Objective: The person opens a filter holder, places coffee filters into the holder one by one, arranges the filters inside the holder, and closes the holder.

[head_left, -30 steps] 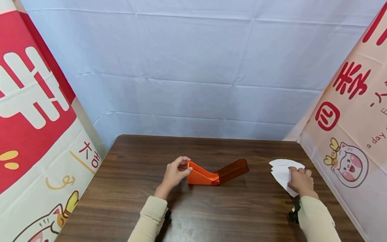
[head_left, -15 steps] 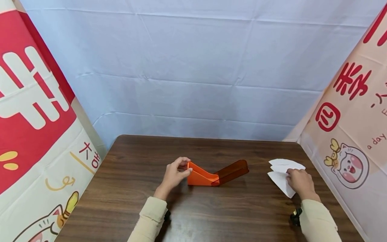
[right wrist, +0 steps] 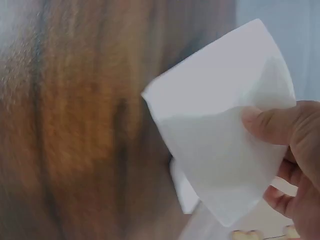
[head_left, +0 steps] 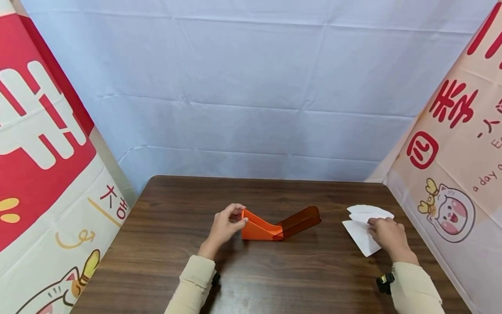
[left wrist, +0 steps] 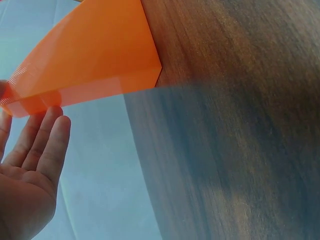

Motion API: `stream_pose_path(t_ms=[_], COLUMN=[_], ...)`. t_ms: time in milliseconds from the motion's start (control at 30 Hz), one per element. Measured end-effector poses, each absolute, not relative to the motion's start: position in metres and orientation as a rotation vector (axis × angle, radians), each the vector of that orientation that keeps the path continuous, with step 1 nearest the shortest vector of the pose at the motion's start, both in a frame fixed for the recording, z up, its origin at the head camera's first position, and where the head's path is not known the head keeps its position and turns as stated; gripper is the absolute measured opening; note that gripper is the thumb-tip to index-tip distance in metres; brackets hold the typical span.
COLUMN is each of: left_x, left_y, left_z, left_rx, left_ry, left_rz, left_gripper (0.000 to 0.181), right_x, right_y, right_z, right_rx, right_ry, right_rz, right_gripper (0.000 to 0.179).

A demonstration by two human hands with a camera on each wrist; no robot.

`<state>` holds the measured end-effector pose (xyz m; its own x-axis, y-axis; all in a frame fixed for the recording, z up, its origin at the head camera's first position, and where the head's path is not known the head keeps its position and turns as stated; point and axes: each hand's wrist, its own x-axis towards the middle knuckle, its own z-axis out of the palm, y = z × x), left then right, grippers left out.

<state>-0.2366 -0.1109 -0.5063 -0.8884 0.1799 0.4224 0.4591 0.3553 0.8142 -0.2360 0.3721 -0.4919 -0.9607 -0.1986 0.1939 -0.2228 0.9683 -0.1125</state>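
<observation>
On the table stands an orange wedge-shaped filter holder, its translucent brown lid tipped back to the right. My left hand holds the holder's tall left end, with thumb on the near side and fingers around the end wall; in the left wrist view the fingers lie against that wall. To the right, my right hand pinches a white fan-shaped paper coffee filter between thumb and fingers. More white filter paper lies just behind it, partly covered by the held one.
The dark wood table runs to a pale blue cloth hung behind it. Printed cloths stand along the left and right sides, the right one close to my right hand.
My right hand has shifted the front coffee filter slightly left and turned it, so it fans apart from the paper behind. My left hand and the orange holder stay in place.
</observation>
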Motion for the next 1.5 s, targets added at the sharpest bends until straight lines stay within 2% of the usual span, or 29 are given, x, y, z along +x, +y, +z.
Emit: stream_pose_path(t_ms=[267, 567, 933, 1333, 1500], left_x=[-0.236, -0.218, -0.220, -0.222, -0.222], left_y=[-0.111, -0.111, -0.114, -0.113, -0.112], left_z=[-0.504, -0.468, -0.471, -0.470, -0.468], left_rx=[-0.652, -0.673, -0.684, -0.664, -0.647], left_ry=[-2.318, -2.357, -2.364, -2.408, -2.430], left_rz=[-1.533, -1.567, -1.579, -1.691, -1.719], left_gripper=[0.017, 0.025, 0.023, 0.025, 0.027], right_x=[-0.224, -0.222, -0.219, -0.216, -0.214], right_y=[0.363, 0.355, 0.345, 0.328, 0.318], right_z=[-0.464, -0.450, -0.433, -0.423, -0.416], right_rx=[0.390, 0.465, 0.488, 0.476, 0.485], right_ry=[-2.836, -2.699, -2.629, -2.526, -2.467], right_rz=[0.211, 0.371, 0.508, 0.586, 0.570], right_gripper=[0.004, 0.006, 0.015, 0.009, 0.013])
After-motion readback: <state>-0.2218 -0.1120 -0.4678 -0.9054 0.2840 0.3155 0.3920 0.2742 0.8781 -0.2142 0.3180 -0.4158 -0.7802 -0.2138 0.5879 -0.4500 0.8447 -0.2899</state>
